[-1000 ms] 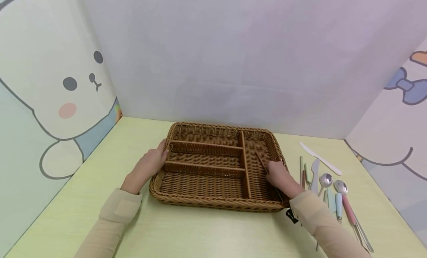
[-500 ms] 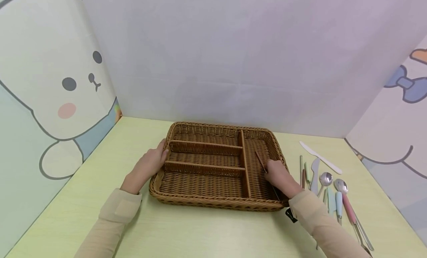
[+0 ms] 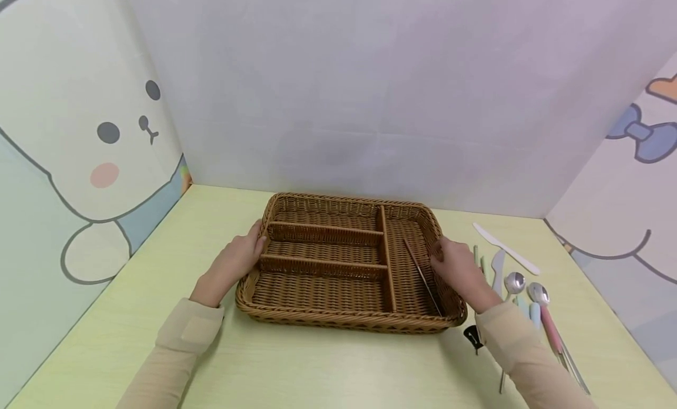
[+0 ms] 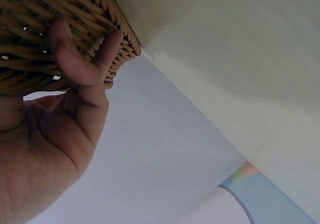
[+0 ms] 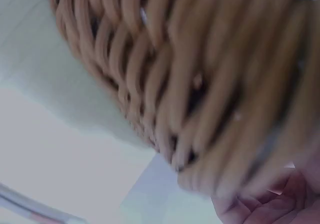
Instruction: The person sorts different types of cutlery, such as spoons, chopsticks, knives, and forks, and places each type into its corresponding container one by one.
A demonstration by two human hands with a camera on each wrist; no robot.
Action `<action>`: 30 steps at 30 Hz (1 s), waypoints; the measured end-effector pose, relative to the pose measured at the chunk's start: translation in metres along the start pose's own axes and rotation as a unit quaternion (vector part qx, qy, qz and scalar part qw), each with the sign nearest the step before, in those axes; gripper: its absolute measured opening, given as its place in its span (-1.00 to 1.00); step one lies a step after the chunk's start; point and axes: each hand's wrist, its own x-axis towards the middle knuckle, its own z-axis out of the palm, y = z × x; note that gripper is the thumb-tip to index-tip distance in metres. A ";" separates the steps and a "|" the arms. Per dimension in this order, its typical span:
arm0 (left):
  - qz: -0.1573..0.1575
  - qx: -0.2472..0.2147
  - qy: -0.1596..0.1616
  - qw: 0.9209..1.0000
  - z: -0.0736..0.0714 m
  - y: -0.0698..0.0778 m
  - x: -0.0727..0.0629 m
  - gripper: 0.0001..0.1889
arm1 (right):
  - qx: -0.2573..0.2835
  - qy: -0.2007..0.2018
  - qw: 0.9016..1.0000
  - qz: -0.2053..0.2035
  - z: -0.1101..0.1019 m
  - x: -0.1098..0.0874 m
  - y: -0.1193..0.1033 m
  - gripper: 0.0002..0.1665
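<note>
A brown wicker tray with dividers stands on the table. My left hand grips its left wall, thumb at the rim; in the left wrist view the fingers bend against the woven outside. In the tray's right compartment lies a slim utensil, reddish-brown at its far end with a thin shiny shaft. My right hand is over the tray's right wall, fingers loosely bent at the rim, apart from the utensil. In the right wrist view the blurred weave hides most of that hand.
Right of the tray lie a white knife, a metal knife, two spoons, a pink handle and several green and blue handles, partly under the right sleeve. A black piece lies near the tray's front right corner. A wall stands behind.
My right hand has let go of the slim utensil, leaving it in the right compartment, and has moved right to the tray's right rim. The left hand stays on the left wall.
</note>
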 end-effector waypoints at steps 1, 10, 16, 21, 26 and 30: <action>0.001 0.001 0.000 1.000 0.000 0.000 0.000 -0.44 | 0.003 0.004 1.000 0.003 -0.002 -0.001 0.001 -0.79; 0.000 0.001 0.000 1.000 0.000 -0.001 0.001 -0.44 | -0.009 0.022 0.999 0.034 -0.020 -0.004 0.018 -0.66; 0.003 0.002 0.004 1.000 0.001 -0.001 0.000 -0.45 | -0.035 0.010 0.998 0.048 -0.017 -0.007 0.037 -0.64; 0.003 0.001 0.003 1.000 0.002 -0.001 0.000 -0.45 | -0.047 -0.010 0.997 0.062 -0.011 -0.010 0.052 -0.64; -0.003 -0.001 0.001 1.000 0.001 -0.001 -0.001 -0.44 | -0.052 -0.026 0.996 0.074 -0.006 -0.011 0.064 -0.86; -0.004 -0.001 -0.001 1.000 0.002 0.000 0.000 -0.44 | -0.041 -0.032 0.995 0.088 -0.002 -0.013 0.072 -0.84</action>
